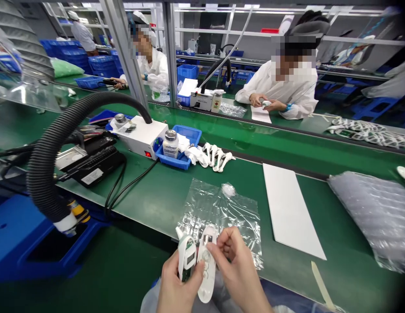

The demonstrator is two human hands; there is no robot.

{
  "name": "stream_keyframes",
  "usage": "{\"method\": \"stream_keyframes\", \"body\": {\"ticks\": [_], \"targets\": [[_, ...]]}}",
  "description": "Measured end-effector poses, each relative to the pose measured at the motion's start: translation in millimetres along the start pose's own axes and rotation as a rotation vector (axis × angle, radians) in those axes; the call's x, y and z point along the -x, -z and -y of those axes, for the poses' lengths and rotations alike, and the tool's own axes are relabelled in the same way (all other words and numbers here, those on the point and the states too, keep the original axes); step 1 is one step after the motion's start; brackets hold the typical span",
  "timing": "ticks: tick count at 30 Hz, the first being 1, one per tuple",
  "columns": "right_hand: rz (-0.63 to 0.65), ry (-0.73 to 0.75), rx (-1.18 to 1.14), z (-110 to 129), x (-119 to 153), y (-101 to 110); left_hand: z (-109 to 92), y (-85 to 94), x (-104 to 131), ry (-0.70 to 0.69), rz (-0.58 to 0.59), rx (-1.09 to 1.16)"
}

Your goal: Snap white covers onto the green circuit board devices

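Note:
Between thumb and fingers, my left hand (180,282) holds a white and green device half (188,256) with a small dark display and a pointed tip. Beside it is a long white casing half (207,271), its inner side up with thin wires in it; my left thumb touches its edge. My right hand (236,265) grips the upper part of that casing, thumb on a small shiny metal piece, other fingers curled. A clear plastic bag (202,204) lies flat beyond my hands, with a small clear crumpled piece (228,190) on it.
A white sheet (292,208) and bubble wrap (372,217) lie at right. Further back are white parts (218,157), a blue tray (191,132) with a bottle, and a white box (137,137). A black hose (42,156) arches at left. Across the bench, a person holds a white part.

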State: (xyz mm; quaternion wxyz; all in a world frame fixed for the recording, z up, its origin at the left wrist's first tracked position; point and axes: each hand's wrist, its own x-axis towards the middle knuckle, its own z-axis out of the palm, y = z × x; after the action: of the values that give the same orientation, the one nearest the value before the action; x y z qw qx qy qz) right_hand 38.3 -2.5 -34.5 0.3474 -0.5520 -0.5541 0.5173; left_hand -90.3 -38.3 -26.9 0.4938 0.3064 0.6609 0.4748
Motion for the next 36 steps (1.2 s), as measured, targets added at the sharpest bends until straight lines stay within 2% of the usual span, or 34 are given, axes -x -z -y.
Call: {"method": "stream_keyframes", "body": {"ticks": [3,7,10,12,15,18,21,23,26,29,33,36], "targets": [[0.084,-0.096,-0.316,2,3,-24,3,8.8,3,0.032,-0.041,0.059],[0.172,-0.167,-0.385,-1,4,-51,13,33.2,-1,-0.012,-0.033,0.162],[0.245,-0.252,-0.424,-2,0,-69,24,73.6,-20,0.033,-0.102,0.395],[0.287,-0.278,-0.469,-1,-2,-83,30,109.5,-38,0.048,-0.273,0.583],[0.343,-0.258,-0.534,2,-7,-110,34,158.9,-61,-0.012,-0.447,0.697],[0.436,-0.325,-0.573,6,-21,-152,35,185.4,-70,-0.016,-0.478,0.748],[0.557,-0.426,-0.577,14,-39,-210,36,195.5,-65,0.002,-0.496,0.766],[0.636,-0.447,-0.577,21,-47,-249,38,202.3,-60,-0.008,-0.563,0.776],[0.702,-0.455,-0.589,27,-50,-288,43,212.5,-55,-0.023,-0.667,0.796],[0.687,-0.461,-0.592,22,-49,-290,46,209.8,-57,0.005,-0.681,0.814],[0.604,-0.442,-0.595,10,-52,-262,46,185.7,-66,0.039,-0.591,0.829],[0.573,-0.432,-0.593,9,-54,-255,46,177.6,-69,0.048,-0.562,0.847]]}}
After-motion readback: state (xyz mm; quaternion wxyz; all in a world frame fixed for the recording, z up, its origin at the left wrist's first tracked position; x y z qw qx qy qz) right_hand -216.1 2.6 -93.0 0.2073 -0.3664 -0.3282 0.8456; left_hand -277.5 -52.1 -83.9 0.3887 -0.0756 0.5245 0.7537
